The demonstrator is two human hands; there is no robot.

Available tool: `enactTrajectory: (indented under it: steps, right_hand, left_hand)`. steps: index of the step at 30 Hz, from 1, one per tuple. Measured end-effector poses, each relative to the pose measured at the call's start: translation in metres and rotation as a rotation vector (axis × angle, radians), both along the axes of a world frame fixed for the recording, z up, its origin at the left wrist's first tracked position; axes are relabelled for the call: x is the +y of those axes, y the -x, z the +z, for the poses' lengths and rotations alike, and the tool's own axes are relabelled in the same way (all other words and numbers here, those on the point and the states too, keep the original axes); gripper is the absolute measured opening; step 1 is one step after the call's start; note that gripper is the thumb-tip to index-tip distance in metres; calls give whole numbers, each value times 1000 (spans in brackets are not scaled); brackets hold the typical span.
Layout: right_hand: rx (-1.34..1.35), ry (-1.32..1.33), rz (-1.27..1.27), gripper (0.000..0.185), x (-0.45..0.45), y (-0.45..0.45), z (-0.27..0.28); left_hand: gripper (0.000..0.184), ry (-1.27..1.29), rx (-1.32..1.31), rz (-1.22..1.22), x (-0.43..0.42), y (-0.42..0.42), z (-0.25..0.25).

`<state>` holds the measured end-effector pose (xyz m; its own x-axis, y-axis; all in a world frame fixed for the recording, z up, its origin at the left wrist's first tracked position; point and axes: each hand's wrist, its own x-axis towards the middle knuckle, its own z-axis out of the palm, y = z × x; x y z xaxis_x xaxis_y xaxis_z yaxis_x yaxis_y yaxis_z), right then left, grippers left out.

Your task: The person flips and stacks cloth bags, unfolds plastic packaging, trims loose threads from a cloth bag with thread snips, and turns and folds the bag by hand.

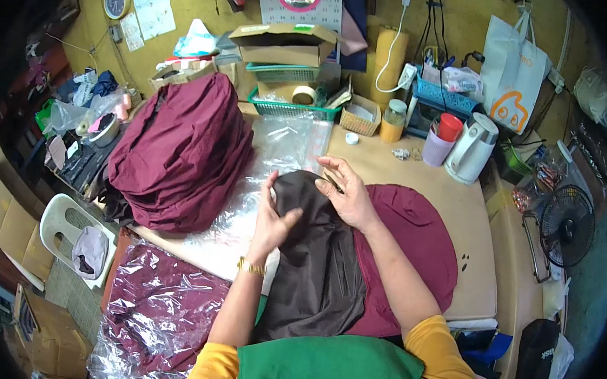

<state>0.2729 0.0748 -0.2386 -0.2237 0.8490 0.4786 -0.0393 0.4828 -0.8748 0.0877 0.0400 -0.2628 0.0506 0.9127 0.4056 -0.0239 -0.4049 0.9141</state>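
Observation:
Dark brown fabric (311, 281) lies on the table in front of me, its far end raised in a rounded shape between my hands. My left hand (273, 219) is at the left side of that raised end, fingers apart and upright. My right hand (345, 192) touches its top right, thumb and forefinger closed round a small dark item that I cannot make out. Maroon fabric (412, 246) spreads out to the right, beside and partly under the brown cloth.
A tall maroon fabric pile (179, 153) stands at the left, plastic-wrapped maroon cloth (162, 299) nearer. Clear plastic (285, 146) lies behind my hands. At the back are green baskets (295, 109), a jar (393, 122), a red cup (449, 127) and a white kettle (472, 148).

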Motion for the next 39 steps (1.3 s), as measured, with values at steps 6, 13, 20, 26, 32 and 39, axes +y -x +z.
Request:
enactTrajectory:
  steps: [6,13,20,26,32,39]
  right_hand:
    - [-270,242,272,31,-17,7,9]
    - [-286,59,-47,22,-69,26,11]
    - [-183,-33,-330,17,-74,4,0]
    - [-279,-169,-275,15,-91,19,13]
    - [-340,-233,-223,16,-100,10,11]
    - [-533,-275,-485,27,-122,4,50]
  left_hand:
    - [115,2,-64,-199,-59,3,16]
    - [46,208,-289,-1,-59,18,15]
    - [33,153,-313,228,-53,72,28]
    - [40,228,76,-12,-61,27,38]
    - [17,452,-318,-149,-60,11,23]
    - [19,502,-698,-313,-73,9,32]
